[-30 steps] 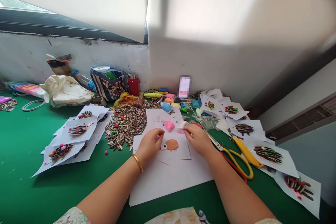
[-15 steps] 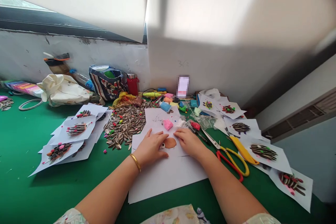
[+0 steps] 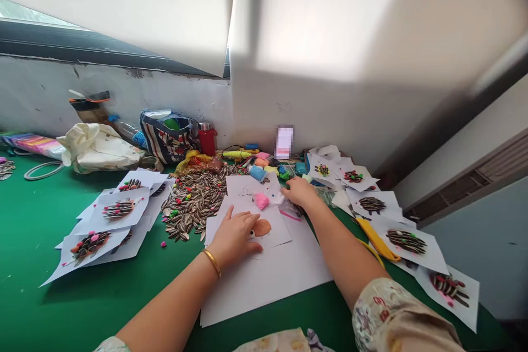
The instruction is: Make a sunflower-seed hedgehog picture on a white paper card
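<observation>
**Visitor:** Table first — what covers it?

**Me:** Green cloth [image 3: 49,280] runs edge to edge, so the white sheets show up well. Biggest of them is the blank backing sheet [image 3: 268,280] at lower centre; it lies under my work, probably to keep glue and clay off the cloth.

**Visitor:** And that dark heap at centre?

**Me:** Sunflower seeds [image 3: 193,201], piled just left of my work so either hand can get to them. Finished cards [image 3: 117,210] are fanned out at centre left, more of them [image 3: 406,242] down the right edge — spread flat, I'd say so nothing smears.

**Visitor:** Your hands?

**Me:** My left hand [image 3: 234,235] lies palm down, fingers spread, gripping nothing; it presses on the small card [image 3: 277,231] so that doesn't slide. The orange clay body [image 3: 263,226] sits on that card, right against my fingertips.

**Visitor:** The other one?

**Me:** My right hand [image 3: 300,191] is stretched up to centre frame, among the clay lumps [image 3: 264,164] by the wall. Its fingers curl downward; whether they pinch anything I cannot tell. The pink clay piece [image 3: 261,201] lies just left of it.

**Visitor:** Scissors?

**Me:** Yellow handles [image 3: 377,239], partly hidden behind my right forearm.
</observation>
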The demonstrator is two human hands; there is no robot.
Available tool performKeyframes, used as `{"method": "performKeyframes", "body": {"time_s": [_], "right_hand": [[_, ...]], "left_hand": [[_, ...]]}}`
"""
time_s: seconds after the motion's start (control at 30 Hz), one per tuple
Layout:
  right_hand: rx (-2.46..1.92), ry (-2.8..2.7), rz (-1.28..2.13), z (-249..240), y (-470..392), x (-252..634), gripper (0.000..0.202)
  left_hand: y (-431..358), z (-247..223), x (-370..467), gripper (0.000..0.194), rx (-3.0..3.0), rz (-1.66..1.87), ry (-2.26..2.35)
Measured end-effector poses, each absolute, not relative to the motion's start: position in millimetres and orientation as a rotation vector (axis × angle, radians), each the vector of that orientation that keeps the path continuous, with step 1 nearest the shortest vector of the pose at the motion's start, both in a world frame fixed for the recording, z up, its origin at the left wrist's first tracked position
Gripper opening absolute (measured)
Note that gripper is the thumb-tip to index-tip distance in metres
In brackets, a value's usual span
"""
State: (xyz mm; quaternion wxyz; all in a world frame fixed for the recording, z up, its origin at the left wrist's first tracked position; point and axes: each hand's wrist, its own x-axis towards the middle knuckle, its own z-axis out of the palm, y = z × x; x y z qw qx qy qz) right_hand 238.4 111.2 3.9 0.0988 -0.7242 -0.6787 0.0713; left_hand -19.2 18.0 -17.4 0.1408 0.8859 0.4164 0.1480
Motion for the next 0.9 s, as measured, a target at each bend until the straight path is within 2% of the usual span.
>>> {"method": "performKeyframes", "body": {"time_s": [0.13,0.23,0.3,0.43,0.53,0.6,0.73,0.9], "right_hand": [[-2.136,-1.954,0.247,-1,126,238,0.017],[-2.023,-1.881,0.185,1,113,237,0.019],[-1.903,-1.868,0.184,2,96,232,0.021],[-1.592,-1.956,0.303,-3,51,215,0.015],[-1.183,-1.899,0.482,-12,23,204,0.014],[-1.084,-1.87,0.522,-16,13,200,0.023],[-1.076,-1.834,0.525,-20,9,197,0.037],[-1.08,-1.788,0.478,-21,9,196,0.032]], "left_hand": [[18,-19,-19,0.074,2.554,0.44,1.198],[19,-20,-18,0.072,2.549,0.495,1.19],[20,-19,-18,0.064,2.532,0.597,1.182],[19,-16,-14,0.034,2.22,1.016,1.193],[19,-14,-9,0.026,1.737,1.177,1.132],[19,-12,-6,0.021,1.501,1.192,1.058],[20,-8,-3,0.022,1.254,1.214,0.999],[18,-5,-3,0.023,1.084,1.19,0.935]]}}
